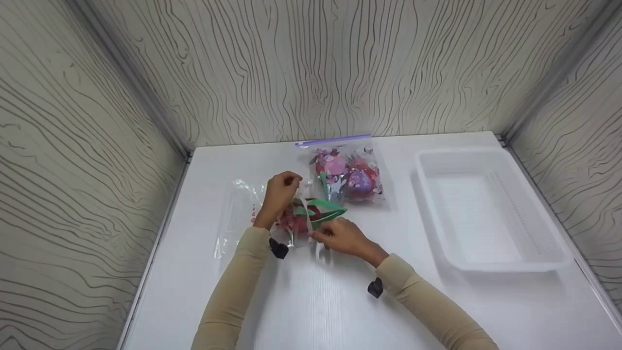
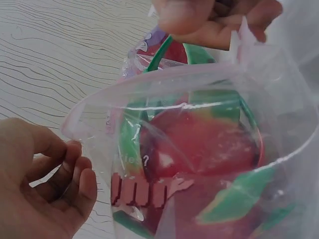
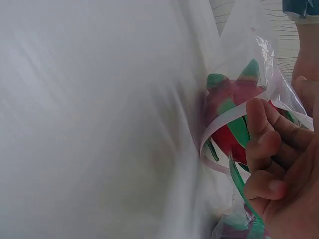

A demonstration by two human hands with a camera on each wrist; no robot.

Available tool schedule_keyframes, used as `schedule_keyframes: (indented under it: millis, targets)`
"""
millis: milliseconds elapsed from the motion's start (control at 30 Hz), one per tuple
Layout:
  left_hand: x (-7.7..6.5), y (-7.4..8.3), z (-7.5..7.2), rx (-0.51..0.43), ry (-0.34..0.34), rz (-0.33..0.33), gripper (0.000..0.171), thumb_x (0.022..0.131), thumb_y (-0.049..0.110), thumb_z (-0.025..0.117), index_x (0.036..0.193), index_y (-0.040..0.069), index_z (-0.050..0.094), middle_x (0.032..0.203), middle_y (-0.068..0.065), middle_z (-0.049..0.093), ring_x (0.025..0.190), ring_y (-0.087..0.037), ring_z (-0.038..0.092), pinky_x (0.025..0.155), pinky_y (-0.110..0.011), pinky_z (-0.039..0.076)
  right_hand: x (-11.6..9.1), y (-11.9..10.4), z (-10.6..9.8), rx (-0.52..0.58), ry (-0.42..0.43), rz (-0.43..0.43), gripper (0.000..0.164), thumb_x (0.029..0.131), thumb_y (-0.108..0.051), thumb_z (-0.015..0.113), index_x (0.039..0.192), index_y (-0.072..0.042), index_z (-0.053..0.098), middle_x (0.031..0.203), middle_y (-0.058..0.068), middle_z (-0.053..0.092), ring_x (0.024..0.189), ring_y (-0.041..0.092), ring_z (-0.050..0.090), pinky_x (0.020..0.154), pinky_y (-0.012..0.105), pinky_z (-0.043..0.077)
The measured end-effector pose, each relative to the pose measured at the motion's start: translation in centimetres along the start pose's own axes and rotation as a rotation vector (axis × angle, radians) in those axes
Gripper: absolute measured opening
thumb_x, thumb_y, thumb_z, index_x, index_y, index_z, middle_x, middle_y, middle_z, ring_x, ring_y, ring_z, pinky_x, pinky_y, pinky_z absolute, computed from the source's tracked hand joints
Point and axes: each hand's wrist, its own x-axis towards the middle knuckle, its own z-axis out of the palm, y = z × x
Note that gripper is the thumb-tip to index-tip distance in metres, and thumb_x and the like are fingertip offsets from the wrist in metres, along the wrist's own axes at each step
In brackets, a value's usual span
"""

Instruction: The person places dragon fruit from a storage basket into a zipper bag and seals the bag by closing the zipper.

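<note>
A clear zip bag (image 1: 238, 221) with a pale pink rim and red print lies on the white table, its mouth toward the right. Inside is a red, rounded thing with green leaf-like flaps (image 2: 199, 144), like an imitation dragon fruit. Some green flaps (image 1: 328, 209) stick out through the mouth. At the far corner of the rim, my left hand (image 1: 283, 194) pinches the plastic between thumb and fingers. My right hand (image 1: 346, 237) holds the near side of the rim, fingers curled. In the right wrist view, the rim (image 3: 224, 117) bows open beside the right fingers (image 3: 261, 142).
Behind the hands lies a second zip bag (image 1: 333, 142) with a purple closure, printed in pink and purple, with red and green things inside. A white plastic basket (image 1: 491, 267) stands at the right of the table. Patterned panels (image 1: 311, 68) enclose the back and sides.
</note>
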Motion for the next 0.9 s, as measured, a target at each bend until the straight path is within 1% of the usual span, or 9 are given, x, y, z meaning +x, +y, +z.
schedule_keyframes:
  millis: [133, 233, 333, 433, 533, 667, 700, 767, 900]
  targets:
    - [1.0, 0.1, 0.2, 0.060, -0.015, 0.035, 0.021, 0.104, 0.007, 0.058, 0.111, 0.002, 0.078, 0.107, -0.014, 0.074, 0.093, -0.021, 0.062, 0.087, -0.037, 0.054, -0.1, 0.0, 0.5, 0.045, -0.033, 0.018, 0.052, 0.105, -0.053, 0.061, 0.091, -0.007, 0.081, 0.071, 0.000, 0.073, 0.062, 0.004, 0.056, 0.059, 0.024, 0.046]
    - [1.8, 0.2, 0.4, 0.080, -0.031, 0.063, 0.021, 0.103, 0.003, 0.058, 0.112, -0.001, 0.076, 0.109, -0.017, 0.073, 0.098, -0.025, 0.063, 0.092, -0.043, 0.055, 0.0, 0.1, 0.7, 0.073, -0.042, 0.012, 0.048, 0.106, -0.049, 0.062, 0.093, -0.006, 0.081, 0.074, 0.005, 0.075, 0.062, 0.005, 0.058, 0.060, 0.024, 0.048]
    - [2.4, 0.1, 0.6, 0.098, -0.049, 0.088, 0.020, 0.102, 0.000, 0.058, 0.112, -0.004, 0.075, 0.110, -0.020, 0.072, 0.103, -0.030, 0.065, 0.096, -0.047, 0.055, 0.0, 0.2, 1.0, 0.086, -0.040, 0.006, 0.044, 0.106, -0.044, 0.064, 0.094, -0.006, 0.081, 0.075, 0.005, 0.076, 0.063, 0.004, 0.059, 0.060, 0.024, 0.049]
    - [2.8, 0.0, 1.0, 0.131, -0.091, 0.107, 0.020, 0.103, 0.000, 0.058, 0.114, -0.007, 0.073, 0.115, -0.023, 0.072, 0.111, -0.036, 0.067, 0.102, -0.050, 0.055, 0.1, 0.3, 1.1, 0.095, -0.033, 0.004, 0.038, 0.104, -0.039, 0.066, 0.094, -0.006, 0.081, 0.076, 0.004, 0.077, 0.063, 0.003, 0.060, 0.060, 0.023, 0.050]
    - [3.0, -0.1, 1.3, 0.163, -0.158, 0.090, 0.025, 0.104, 0.002, 0.057, 0.122, -0.009, 0.071, 0.125, -0.025, 0.072, 0.124, -0.039, 0.066, 0.110, -0.051, 0.052, 0.0, 0.4, 1.2, 0.097, -0.027, 0.014, 0.033, 0.102, -0.036, 0.069, 0.092, -0.008, 0.081, 0.076, 0.001, 0.076, 0.063, 0.003, 0.059, 0.060, 0.022, 0.049]
    - [3.1, -0.3, 1.5, 0.171, -0.258, -0.004, 0.036, 0.107, 0.007, 0.054, 0.139, -0.007, 0.063, 0.142, -0.025, 0.065, 0.139, -0.039, 0.058, 0.119, -0.051, 0.047, 0.0, 0.5, 1.4, 0.108, -0.028, 0.021, 0.026, 0.100, -0.033, 0.071, 0.089, -0.010, 0.080, 0.075, -0.002, 0.075, 0.063, 0.003, 0.058, 0.059, 0.022, 0.048]
    - [3.0, -0.4, 1.6, 0.179, -0.275, -0.015, 0.038, 0.107, 0.007, 0.053, 0.141, -0.006, 0.062, 0.144, -0.025, 0.064, 0.141, -0.039, 0.057, 0.119, -0.051, 0.046, 0.0, 0.5, 1.5, 0.113, -0.031, 0.026, 0.025, 0.100, -0.032, 0.072, 0.089, -0.011, 0.080, 0.075, -0.002, 0.075, 0.063, 0.003, 0.058, 0.059, 0.022, 0.048]
    - [3.0, -0.5, 1.7, 0.200, -0.295, -0.010, 0.039, 0.107, 0.007, 0.052, 0.142, -0.007, 0.061, 0.144, -0.026, 0.064, 0.140, -0.040, 0.057, 0.119, -0.052, 0.046, -0.1, 0.4, 1.5, 0.120, -0.033, 0.034, 0.022, 0.099, -0.030, 0.073, 0.090, -0.011, 0.079, 0.075, -0.002, 0.075, 0.063, 0.004, 0.059, 0.059, 0.022, 0.049]
    - [2.9, -0.8, 1.8, 0.238, -0.289, 0.034, 0.036, 0.106, 0.003, 0.053, 0.137, -0.011, 0.063, 0.137, -0.029, 0.066, 0.133, -0.042, 0.061, 0.116, -0.053, 0.048, -0.3, 0.3, 1.5, 0.126, -0.026, 0.048, 0.018, 0.097, -0.026, 0.073, 0.091, -0.009, 0.078, 0.076, -0.002, 0.075, 0.064, 0.004, 0.060, 0.059, 0.022, 0.048]
